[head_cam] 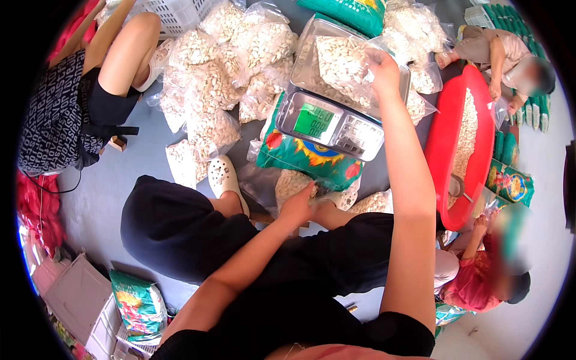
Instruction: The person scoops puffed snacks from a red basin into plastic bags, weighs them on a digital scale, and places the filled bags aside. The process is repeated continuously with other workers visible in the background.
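My right hand (384,72) grips the gathered neck of a clear plastic bag of pale, flat seeds (342,65), over the metal pan of a digital scale (330,121). The scale has a lit green display and rests on a printed green sack (306,157). Lower down, my left hand (297,204) holds another clear bag of seeds (288,184) between my feet. Whether this bag touches the floor cannot be told.
Filled bags of seeds (211,85) are heaped left of the scale, more (414,27) at its upper right. A long red tub (434,130) of seeds stands at right, with two people (483,49) beside it. Another person (121,67) sits at upper left.
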The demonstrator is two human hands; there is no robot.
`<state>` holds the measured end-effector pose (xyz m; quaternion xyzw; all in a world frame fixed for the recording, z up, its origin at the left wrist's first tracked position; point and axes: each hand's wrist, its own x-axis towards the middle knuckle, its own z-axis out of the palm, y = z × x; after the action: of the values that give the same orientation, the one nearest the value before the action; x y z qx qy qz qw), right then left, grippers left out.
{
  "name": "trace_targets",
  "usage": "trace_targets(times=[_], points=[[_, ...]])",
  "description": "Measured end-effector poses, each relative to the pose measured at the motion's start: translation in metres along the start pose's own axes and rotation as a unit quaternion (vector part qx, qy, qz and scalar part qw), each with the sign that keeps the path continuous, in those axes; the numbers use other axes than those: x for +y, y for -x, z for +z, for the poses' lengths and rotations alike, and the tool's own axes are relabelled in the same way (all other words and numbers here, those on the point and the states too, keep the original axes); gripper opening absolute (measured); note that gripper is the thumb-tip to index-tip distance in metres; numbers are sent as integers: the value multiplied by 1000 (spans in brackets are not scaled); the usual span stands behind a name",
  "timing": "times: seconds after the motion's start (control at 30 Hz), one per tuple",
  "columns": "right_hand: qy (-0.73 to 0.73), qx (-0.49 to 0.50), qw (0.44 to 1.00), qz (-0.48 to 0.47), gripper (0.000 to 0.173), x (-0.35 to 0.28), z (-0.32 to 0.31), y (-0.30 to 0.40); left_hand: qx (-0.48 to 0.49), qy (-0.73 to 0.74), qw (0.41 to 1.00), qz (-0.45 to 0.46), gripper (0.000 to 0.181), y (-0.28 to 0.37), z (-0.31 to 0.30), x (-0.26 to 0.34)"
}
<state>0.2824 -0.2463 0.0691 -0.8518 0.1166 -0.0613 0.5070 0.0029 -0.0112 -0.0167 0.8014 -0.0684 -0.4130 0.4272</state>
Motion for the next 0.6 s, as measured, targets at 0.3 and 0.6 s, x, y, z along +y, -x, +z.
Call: trace_targets(times=[0.3, 0.6], points=[[499, -78, 862, -39, 76, -33, 37, -16, 50, 32, 998, 11, 81, 2, -1, -1], [451, -47, 882, -125, 37, -37, 23, -30, 64, 184, 980, 31, 79, -5, 11, -22]])
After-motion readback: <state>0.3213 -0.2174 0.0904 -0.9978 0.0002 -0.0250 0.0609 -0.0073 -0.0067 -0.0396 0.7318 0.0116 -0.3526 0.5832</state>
